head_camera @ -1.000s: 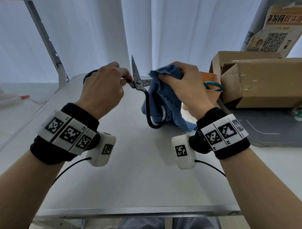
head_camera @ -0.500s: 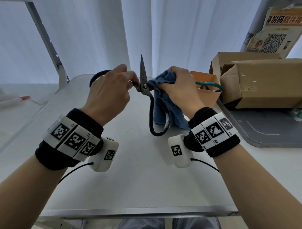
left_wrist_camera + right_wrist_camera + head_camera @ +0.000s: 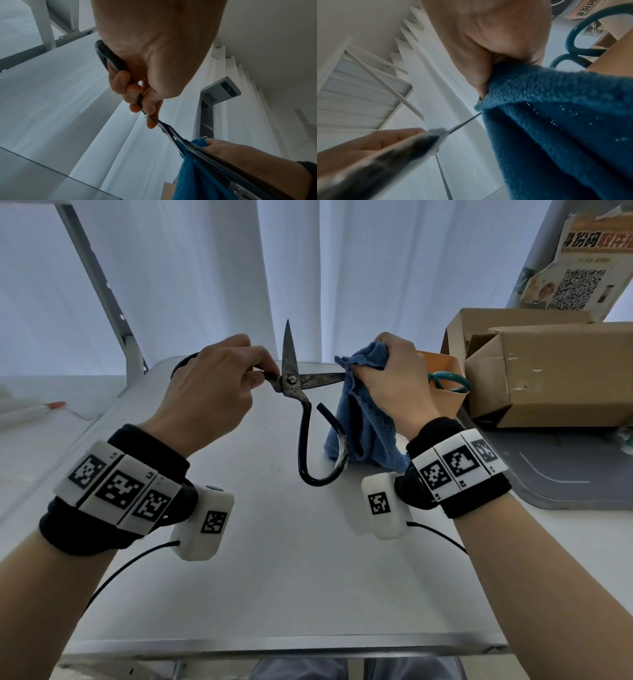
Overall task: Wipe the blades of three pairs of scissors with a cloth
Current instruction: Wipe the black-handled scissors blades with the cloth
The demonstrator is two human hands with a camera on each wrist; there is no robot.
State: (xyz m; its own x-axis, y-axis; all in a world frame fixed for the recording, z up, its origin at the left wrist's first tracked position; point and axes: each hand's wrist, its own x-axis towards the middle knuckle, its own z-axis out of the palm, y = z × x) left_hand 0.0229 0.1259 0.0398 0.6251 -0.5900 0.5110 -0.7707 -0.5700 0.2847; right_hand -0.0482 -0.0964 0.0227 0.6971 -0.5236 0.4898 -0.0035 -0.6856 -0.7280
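Head view: your left hand grips one black loop handle of the dull iron scissors, blades spread wide above the table. Your right hand pinches the fluffy blue cloth round the sideways blade's tip.

Left wrist: fingers curl round the handle.

Right wrist: the cloth bunches in your fist.

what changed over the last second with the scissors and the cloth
The right hand slid the blue cloth outward along the sideways blade of the black scissors, from near the pivot to the tip, baring most of that blade. The left hand kept its grip on one handle loop; the scissors stayed wide open.
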